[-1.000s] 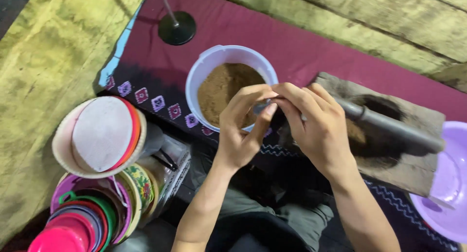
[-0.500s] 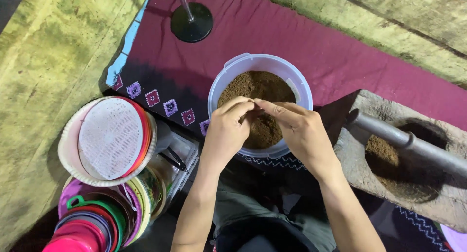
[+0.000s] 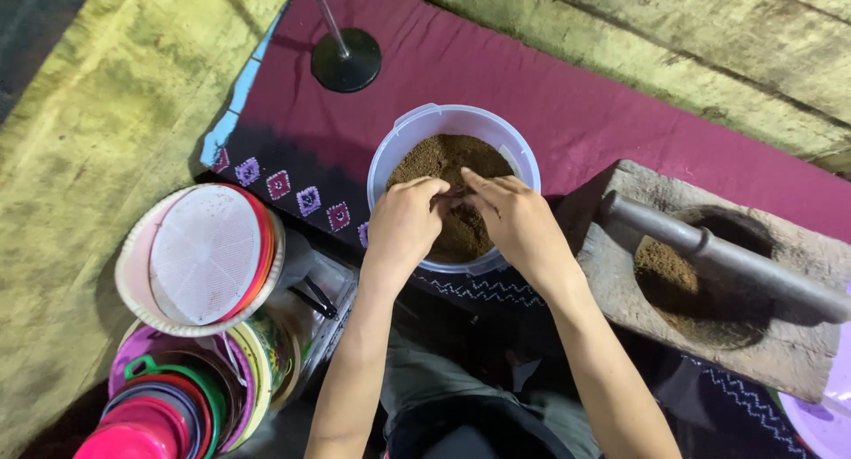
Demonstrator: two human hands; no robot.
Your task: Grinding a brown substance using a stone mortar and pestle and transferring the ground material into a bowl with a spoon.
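Note:
A white plastic bowl (image 3: 390, 149) full of brown powder (image 3: 439, 157) stands on a maroon cloth (image 3: 532, 78) in front of me. Both hands are over the bowl's near side. My left hand (image 3: 403, 224) has its fingers curled down into the powder. My right hand (image 3: 514, 219) meets it fingertip to fingertip, and the fingers of both pinch some of the brown powder between them. To the right lies a stone mortar (image 3: 620, 273) holding more brown powder, with a grey pestle (image 3: 718, 255) resting across it.
A black round stand base (image 3: 346, 60) with a thin pole sits at the back. At left stands a stack of colourful plastic sieves and bowls (image 3: 204, 264), more below it (image 3: 168, 406). A purple bowl rim (image 3: 824, 423) shows at the bottom right. Yellowish matting (image 3: 106, 113) covers the floor.
The view has shifted so the bowl now sits central. My hands have dropped from above the bowl's rim into the powder, fingertips still together.

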